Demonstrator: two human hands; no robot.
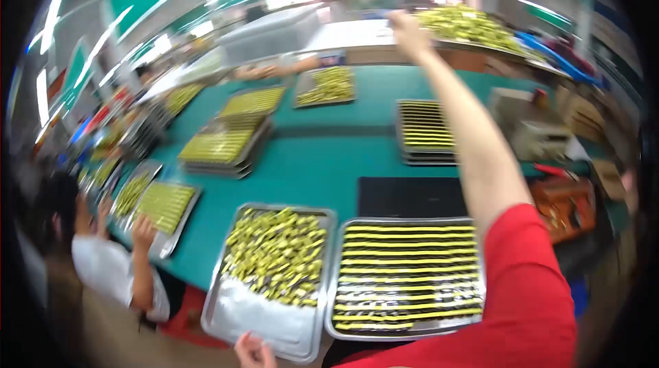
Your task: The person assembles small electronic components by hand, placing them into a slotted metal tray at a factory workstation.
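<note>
My left hand (254,351) is at the near rim of a metal tray (268,323), fingers curled in; whatever they may hold is hidden. Loose small yellow-and-black pieces (274,255) heap over the tray's far part, while its near part is bare metal. Right beside it lies a second metal tray (408,337), filled with similar pieces in neat rows (412,275). My right arm, in a red sleeve, stretches far forward over the table. At its end, my right hand (410,35) is near a raised shelf and a big yellow heap (470,28); its fingers are smeared by motion.
Tray stacks stand on the green table (322,162) at left (220,148) and right (425,134). A black mat (408,196) lies beyond the row-filled tray. An orange-brown tool box (563,210) sits at right. Co-workers' hands (143,234) handle trays at left and far side.
</note>
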